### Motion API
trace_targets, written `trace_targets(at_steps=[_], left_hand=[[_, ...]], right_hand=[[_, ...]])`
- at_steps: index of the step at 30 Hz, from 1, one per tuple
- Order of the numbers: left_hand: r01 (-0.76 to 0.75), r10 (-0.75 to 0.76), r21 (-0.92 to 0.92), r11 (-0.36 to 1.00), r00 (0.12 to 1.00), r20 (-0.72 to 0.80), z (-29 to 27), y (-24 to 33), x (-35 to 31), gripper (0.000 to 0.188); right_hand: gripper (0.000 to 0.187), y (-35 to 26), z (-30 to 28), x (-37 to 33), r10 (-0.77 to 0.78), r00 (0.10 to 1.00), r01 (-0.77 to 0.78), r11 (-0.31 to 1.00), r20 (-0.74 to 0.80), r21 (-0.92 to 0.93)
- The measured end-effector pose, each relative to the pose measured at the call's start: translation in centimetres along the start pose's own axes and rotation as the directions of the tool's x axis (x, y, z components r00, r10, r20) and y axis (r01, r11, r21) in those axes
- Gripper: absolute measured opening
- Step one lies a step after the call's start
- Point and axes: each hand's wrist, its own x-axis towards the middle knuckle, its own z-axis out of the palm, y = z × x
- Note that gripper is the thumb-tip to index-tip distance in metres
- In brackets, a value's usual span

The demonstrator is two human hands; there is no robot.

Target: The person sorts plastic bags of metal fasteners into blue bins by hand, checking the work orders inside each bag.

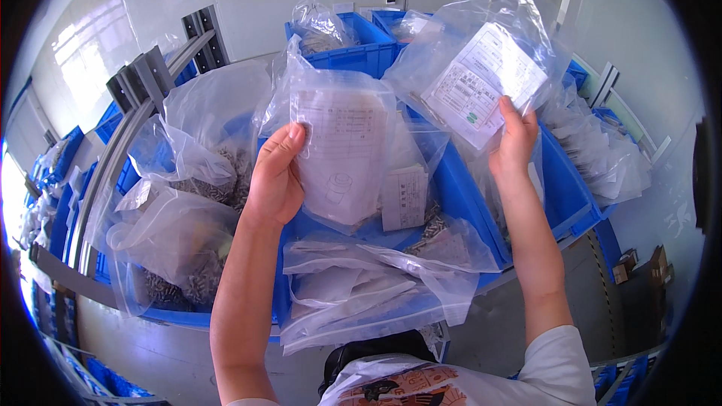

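Note:
My left hand (277, 173) is closed on the left edge of a frosted plastic bag (342, 150), thumb in front. A printed sheet with a line drawing shows through its front. On the right, my right hand (516, 139) pinches a clear plastic bag (444, 53) together with the white printed label sheet (489, 79) on it. Both bags are raised above a blue bin (462, 192). Below them in that bin lie a bag with a small white label (404, 197) and several flattened zip bags (353, 293) at its front edge.
Bags of small metal parts (199, 278) fill the bin at left, beside a metal rail (124, 150). Another blue bin (564, 180) at right sits next to many small bags (594, 146). More blue bins (357, 56) stand at the back. Cardboard boxes (658, 267) are on the floor at right.

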Motion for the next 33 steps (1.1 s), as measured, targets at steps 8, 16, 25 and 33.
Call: trace_targets(at_steps=[8, 16, 25, 33], left_hand=[[-0.089, 0.082, -0.109, 0.990, 0.995, -0.060, 1.0, 0.4, 0.2, 0.033], [0.051, -0.036, -0.136, 0.989, 0.994, 0.106, 2.7, -1.9, -0.1, 0.041], [0.006, -0.036, 0.168, 0.986, 0.984, 0.177, 3.3, -2.6, -0.2, 0.036], [0.032, 0.123, 0.382, 0.923, 0.919, -0.374, 1.7, -2.3, -0.1, 0.017]], right_hand=[[0.026, 1.3, 0.7, -2.7, -0.187, 0.960, 0.228, 0.953, 0.208, -0.199], [0.037, 1.6, 2.2, -6.5, 0.248, 0.783, -0.099, 0.955, 0.571, -0.278], [0.032, 2.0, 2.1, -5.8, 0.341, 0.814, -0.237, 0.934, 0.471, -0.267], [0.036, 0.1, 2.2, -5.5, 0.329, 0.789, -0.372, 0.928, 0.519, -0.023]])
